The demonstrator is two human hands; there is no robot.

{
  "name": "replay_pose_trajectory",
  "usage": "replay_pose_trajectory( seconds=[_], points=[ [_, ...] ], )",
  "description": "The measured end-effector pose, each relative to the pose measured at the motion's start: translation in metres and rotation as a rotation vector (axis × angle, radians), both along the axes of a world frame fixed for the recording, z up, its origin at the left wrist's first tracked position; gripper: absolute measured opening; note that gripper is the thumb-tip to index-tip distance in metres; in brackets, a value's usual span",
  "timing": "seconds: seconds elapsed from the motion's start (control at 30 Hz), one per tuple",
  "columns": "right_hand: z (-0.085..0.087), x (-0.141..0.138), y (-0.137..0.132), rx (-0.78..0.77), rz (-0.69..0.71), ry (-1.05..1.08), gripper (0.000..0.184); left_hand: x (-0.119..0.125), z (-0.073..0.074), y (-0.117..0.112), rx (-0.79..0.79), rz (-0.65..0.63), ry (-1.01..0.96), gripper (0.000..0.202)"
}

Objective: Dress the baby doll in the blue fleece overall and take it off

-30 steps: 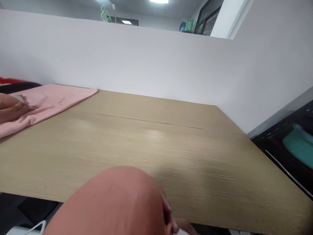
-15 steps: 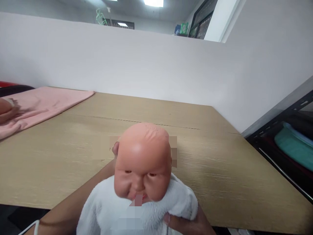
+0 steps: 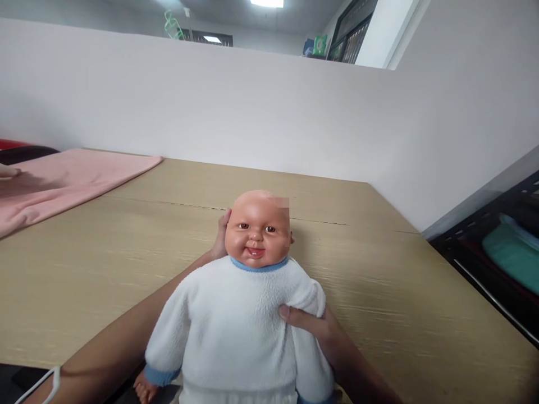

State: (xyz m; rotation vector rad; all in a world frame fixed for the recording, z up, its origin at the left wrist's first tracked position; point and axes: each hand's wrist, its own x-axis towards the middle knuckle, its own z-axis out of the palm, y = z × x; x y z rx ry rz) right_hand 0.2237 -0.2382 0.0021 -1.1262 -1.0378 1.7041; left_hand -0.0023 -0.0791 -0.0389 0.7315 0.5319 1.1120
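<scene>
A baby doll (image 3: 240, 320) in a white fleece top with blue collar and cuffs faces me, above the wooden table. My left hand (image 3: 220, 233) cups the back and side of its head, most of the fingers hidden behind it. My right hand (image 3: 309, 324) grips the torso under the doll's arm on the right, thumb on the chest, the other fingers out of sight behind. One small doll hand (image 3: 145, 387) hangs at the lower left.
The wooden table (image 3: 379, 280) runs back to a white partition wall (image 3: 252, 112). A pink cloth (image 3: 84, 174) lies at the left, with a partly seen pale thing (image 3: 7, 171) over it. A black shelf (image 3: 467, 269) holding teal fabric (image 3: 511, 252) stands at the right.
The doll has moved away from me, further over the table, and tilted back so its face and chest show more. Both hands have kept hold. The thing over the pink cloth has shifted left.
</scene>
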Motion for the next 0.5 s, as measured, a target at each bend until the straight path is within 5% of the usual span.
replay_pose_trajectory(
  seconds=[0.27,0.5],
  points=[
    [-0.012,-0.002,0.04,-0.153,-0.03,0.108,0.063,0.013,-0.002,0.052,0.046,0.064,-0.051,0.059],
    [-0.02,0.01,0.071,-0.215,-0.014,0.12,0.065,0.02,-0.011,0.096,-0.036,-0.038,-0.089,0.058]
  ],
)
